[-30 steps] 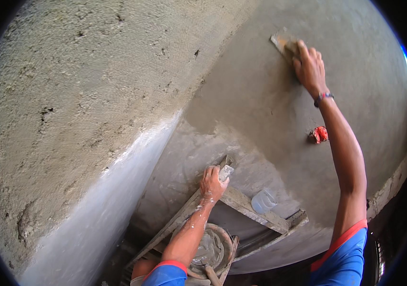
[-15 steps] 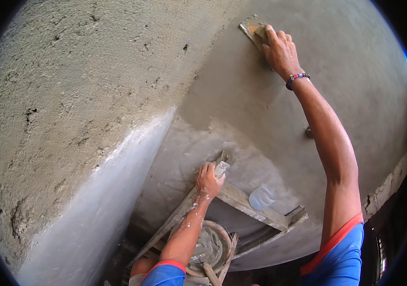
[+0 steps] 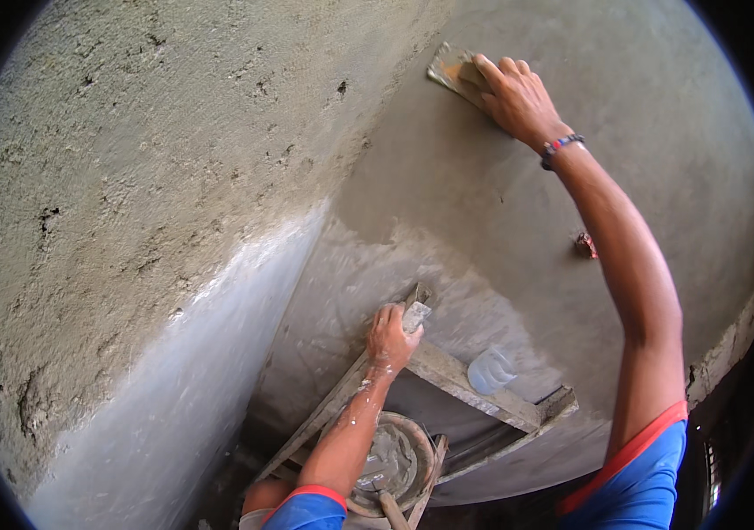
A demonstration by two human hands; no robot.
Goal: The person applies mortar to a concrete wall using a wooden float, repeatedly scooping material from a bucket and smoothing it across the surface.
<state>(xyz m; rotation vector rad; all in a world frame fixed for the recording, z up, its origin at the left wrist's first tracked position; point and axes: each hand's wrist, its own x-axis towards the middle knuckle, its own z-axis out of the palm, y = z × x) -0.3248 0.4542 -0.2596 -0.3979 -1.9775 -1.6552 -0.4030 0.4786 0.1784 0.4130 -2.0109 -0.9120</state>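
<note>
My right hand (image 3: 523, 102) is closed round the grip of a plastering trowel (image 3: 453, 71). The flat blade lies on the damp grey plaster (image 3: 448, 159), close to the corner with the rough wall. Lower down, my left hand (image 3: 390, 340) is closed on a small cement-crusted hand tool (image 3: 416, 316); my fingers hide part of it, so its exact kind is unclear. That hand is at the end of a wooden frame (image 3: 474, 389), beside the wall. Below the left forearm sits a round bucket (image 3: 426, 442) of wet grey mortar (image 3: 392, 459), with a wooden handle (image 3: 392, 511) sticking out.
A clear plastic cup (image 3: 490, 371) lies on the frame's beam. To the left rises a rough, pitted wall (image 3: 147, 168) with a smooth pale strip (image 3: 192, 371) below. A small reddish piece (image 3: 585, 246) protrudes from the plaster near my right forearm.
My right hand has slid the trowel a little to the left along the wall, and the blade's angle has turned. The left hand keeps its hold on the small tool beside the frame.
</note>
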